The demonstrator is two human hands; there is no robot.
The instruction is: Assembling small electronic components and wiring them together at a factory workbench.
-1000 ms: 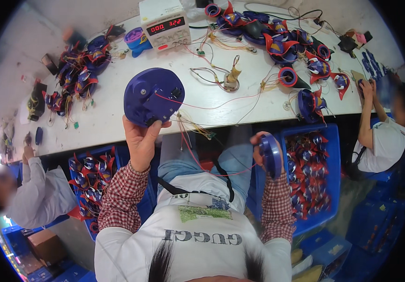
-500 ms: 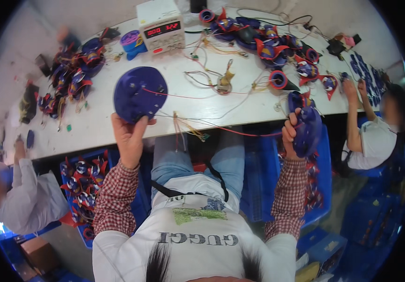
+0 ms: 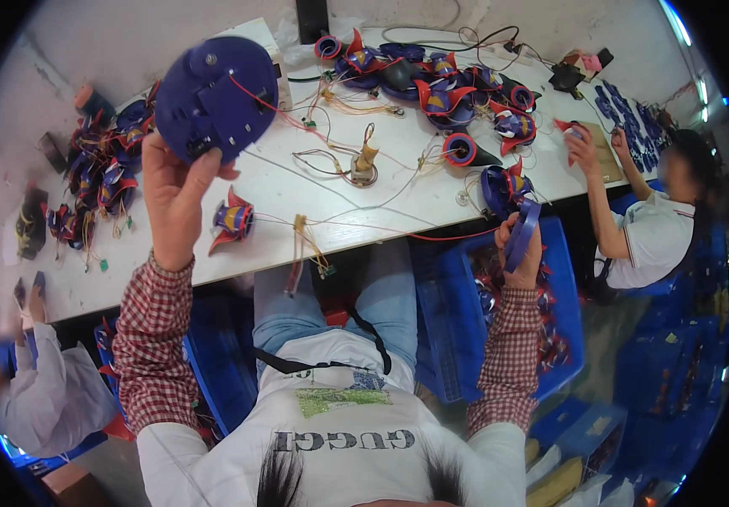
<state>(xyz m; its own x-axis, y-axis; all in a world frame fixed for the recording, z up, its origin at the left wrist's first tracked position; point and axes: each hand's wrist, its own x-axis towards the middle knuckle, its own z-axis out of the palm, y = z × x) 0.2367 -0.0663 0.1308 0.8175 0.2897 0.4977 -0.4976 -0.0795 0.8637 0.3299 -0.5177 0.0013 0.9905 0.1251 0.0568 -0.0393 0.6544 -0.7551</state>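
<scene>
My left hand (image 3: 175,198) grips the lower edge of a dark blue round plastic disc (image 3: 222,101), held up above the table with its fittings in view. A thin red wire trails from the disc. My right hand (image 3: 523,258) is closed on a second blue round disc (image 3: 523,235), seen nearly edge-on beyond the table's front edge. Below the raised disc, a small red, blue and yellow figure part (image 3: 234,220) lies on the table. Loose wires with a small green circuit board (image 3: 325,271) hang over the front edge between my hands.
The white table (image 3: 297,203) bears piles of red-and-blue parts (image 3: 440,84) at the back and left. A small motor-like piece with wires (image 3: 364,167) lies in the middle. A blue crate (image 3: 563,338) stands below my right hand. Co-workers (image 3: 647,237) sit on both sides.
My left hand has lifted its disc up and to the left, showing the figure part beneath. The right-hand disc has turned edge-on. The right co-worker's hand now holds a red part.
</scene>
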